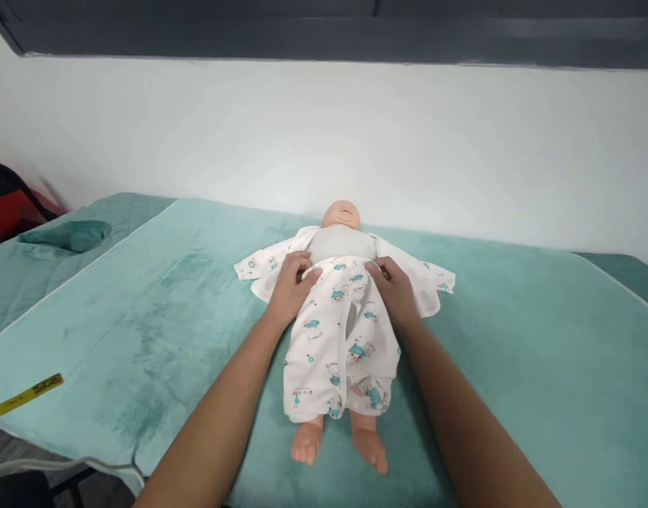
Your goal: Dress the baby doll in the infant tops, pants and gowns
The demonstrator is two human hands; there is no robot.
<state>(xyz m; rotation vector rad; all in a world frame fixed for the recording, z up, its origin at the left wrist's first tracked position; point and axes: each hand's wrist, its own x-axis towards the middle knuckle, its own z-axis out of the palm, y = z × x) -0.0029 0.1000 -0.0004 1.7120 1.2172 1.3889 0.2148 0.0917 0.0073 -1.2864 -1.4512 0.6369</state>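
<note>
A baby doll (343, 214) lies on its back on a teal blanket (514, 353), head towards the wall, bare feet towards me. It wears white printed trousers (339, 353) and lies on an open white printed top (419, 279) spread out under its grey torso. My left hand (292, 286) grips the trousers' waistband at the doll's left side as I see it, fingers curled on the cloth. My right hand (392, 289) holds the waistband on the other side, fingers closed on it too.
A white wall rises just behind the doll's head. A yellow measuring tape (25, 396) lies at the blanket's near left edge. A folded teal cloth (70, 235) rests at the far left, beside a red and black object (6, 204).
</note>
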